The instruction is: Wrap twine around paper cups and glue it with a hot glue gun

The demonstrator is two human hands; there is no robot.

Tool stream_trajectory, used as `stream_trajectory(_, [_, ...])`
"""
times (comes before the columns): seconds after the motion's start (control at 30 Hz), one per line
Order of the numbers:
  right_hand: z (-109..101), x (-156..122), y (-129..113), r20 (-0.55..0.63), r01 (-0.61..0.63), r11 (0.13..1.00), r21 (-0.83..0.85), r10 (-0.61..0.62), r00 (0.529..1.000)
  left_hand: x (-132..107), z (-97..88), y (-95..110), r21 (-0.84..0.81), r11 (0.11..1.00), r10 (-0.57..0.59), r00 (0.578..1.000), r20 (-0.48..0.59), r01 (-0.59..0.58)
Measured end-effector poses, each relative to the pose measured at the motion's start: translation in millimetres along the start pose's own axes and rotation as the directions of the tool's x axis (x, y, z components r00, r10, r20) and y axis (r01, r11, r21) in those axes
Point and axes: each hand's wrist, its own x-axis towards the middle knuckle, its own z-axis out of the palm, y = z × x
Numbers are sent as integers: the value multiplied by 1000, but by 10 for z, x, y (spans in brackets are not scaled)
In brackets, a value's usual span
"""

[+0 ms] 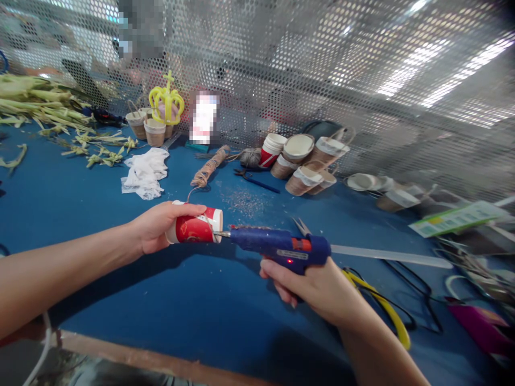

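My left hand (163, 225) is wrapped round a red paper cup (195, 229) with white ends, held on its side above the blue table. A strand of twine runs from the cup back to a bundle of brown twine (211, 167). My right hand (303, 284) grips a blue hot glue gun (269, 242). Its metal nozzle points left and meets the cup near the rim; whether it touches I cannot tell. A long clear glue stick (390, 256) juts out of the gun's back end.
Behind the hands lie a white cloth (145, 174), blue-handled pliers (257, 181), a grey ball of yarn (250, 157) and several twine-wrapped cups (304, 179). Plant stalks (44, 102) and a yellow crown (166, 102) stand at the back left. Yellow-handled scissors (382, 305) sit right.
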Motion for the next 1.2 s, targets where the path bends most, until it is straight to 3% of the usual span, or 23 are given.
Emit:
stream_trajectory(0.27, [-41, 49, 99, 79, -27, 999, -26, 29, 996, 15, -25, -13, -8, 1000, -8, 1000, 5, 8])
stream_trajectory(0.57, [-47, 60, 135, 72, -2, 1000, -19, 3, 997, 13, -34, -5, -18, 1000, 2, 1000, -1, -2])
stream_trajectory(0.87, [-37, 64, 117, 62, -15, 999, -49, 18, 998, -10, -28, -63, 60, 995, 80, 996, 44, -82])
stream_trajectory(1.2, [0, 23, -14, -75, 19, 1000, 8, -18, 997, -75, 17, -70, 67, 993, 96, 995, 43, -98])
